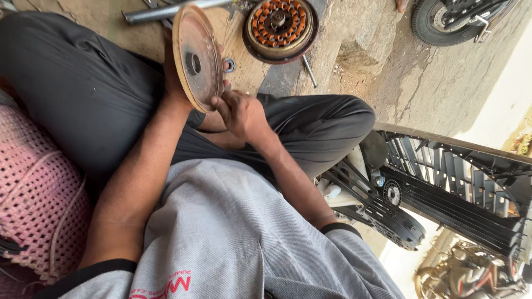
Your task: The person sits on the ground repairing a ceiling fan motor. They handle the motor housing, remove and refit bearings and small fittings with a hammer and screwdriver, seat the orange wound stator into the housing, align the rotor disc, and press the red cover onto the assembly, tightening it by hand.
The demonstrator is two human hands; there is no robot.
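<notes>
Head view: left hand clamps rusty metal disc from behind, upright over lap, right hand fingers pinched at its lower rim; likely heavy, stiff, gritty, best gripped by rim; stator on ground beyond.

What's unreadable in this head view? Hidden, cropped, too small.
- Left hand: mostly hidden behind the rusty metal disc it holds; grip unclear.
- Right hand fingers: at the disc's lower rim, contact unclear.
- Metal rod: cut off by the top edge and the disc.
- Tyre: cropped by the top edge.
- Small ring on the ground: partly hidden by the disc.
</notes>
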